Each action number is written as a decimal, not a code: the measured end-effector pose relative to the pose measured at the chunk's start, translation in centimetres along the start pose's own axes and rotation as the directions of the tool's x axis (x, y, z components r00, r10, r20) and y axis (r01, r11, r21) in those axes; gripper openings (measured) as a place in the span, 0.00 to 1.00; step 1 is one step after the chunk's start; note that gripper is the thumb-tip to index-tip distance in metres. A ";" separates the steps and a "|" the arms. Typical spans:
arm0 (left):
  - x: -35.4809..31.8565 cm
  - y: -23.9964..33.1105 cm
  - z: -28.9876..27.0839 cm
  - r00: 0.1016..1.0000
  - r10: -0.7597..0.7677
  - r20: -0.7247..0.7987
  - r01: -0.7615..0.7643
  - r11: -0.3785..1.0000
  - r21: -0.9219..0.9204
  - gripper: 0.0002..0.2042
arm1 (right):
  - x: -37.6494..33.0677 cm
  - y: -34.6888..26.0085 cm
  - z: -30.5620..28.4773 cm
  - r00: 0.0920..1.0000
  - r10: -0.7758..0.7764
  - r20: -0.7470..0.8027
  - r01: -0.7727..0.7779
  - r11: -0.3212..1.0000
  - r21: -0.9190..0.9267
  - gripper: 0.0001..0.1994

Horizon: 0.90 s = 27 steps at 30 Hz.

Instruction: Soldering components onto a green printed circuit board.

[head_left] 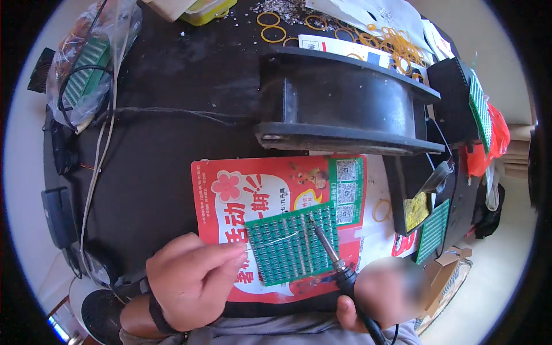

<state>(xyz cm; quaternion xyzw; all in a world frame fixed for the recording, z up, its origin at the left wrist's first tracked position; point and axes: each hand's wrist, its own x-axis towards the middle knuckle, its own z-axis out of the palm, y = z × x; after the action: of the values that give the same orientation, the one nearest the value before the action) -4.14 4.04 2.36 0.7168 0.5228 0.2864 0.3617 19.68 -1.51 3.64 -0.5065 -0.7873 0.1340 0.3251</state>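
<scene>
A green circuit board (pixel 267 264) with rows of small parts lies tilted on a red printed leaflet (pixel 208 172). Between the thumb and forefinger of my left hand (pixel 195 279), at the board's left edge, is a thin silvery solder wire (pixel 282 238) that reaches over the board. My right hand (pixel 376 296), partly blurred, grips a soldering iron (pixel 344 276) by its dark handle. The iron's tip points up and left to the board's upper right part, close to the wire's end. Whether tip and wire touch I cannot tell.
A big black fan-like housing (pixel 351 98) stands beyond the leaflet. Rubber bands (pixel 399 49) and small metal bits (pixel 284 8) lie at the back. Right are a yellow sponge (pixel 417 211) in a black holder and another board (pixel 432 233); left, bagged boards (pixel 86 72) and cables (pixel 99 155).
</scene>
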 end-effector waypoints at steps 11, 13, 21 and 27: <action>-0.5 -0.3 2.0 0.958 0.279 -0.064 -0.273 0.959 0.080 0.09 | -2.0 0.1 0.2 1.000 0.023 0.019 -0.024 0.997 0.075 0.19; -0.6 -0.3 2.0 0.959 0.277 -0.059 -0.273 0.959 0.077 0.09 | -3.5 1.1 0.0 0.999 -0.016 0.052 0.011 0.995 0.102 0.20; -0.4 -0.3 2.5 0.954 0.292 -0.073 -0.288 0.955 0.069 0.10 | -3.5 1.1 0.3 1.000 -0.009 0.021 0.006 0.992 0.125 0.21; -0.3 -0.3 2.3 0.956 0.294 -0.012 -0.292 0.954 0.075 0.11 | -3.5 1.2 0.3 0.999 -0.009 0.031 0.005 0.993 0.119 0.22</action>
<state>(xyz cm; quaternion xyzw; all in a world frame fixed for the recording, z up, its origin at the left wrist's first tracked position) -2.56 3.24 0.78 0.7955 0.4251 0.3260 0.2832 21.31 -4.02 1.45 -0.4813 -0.7848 0.1874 0.3425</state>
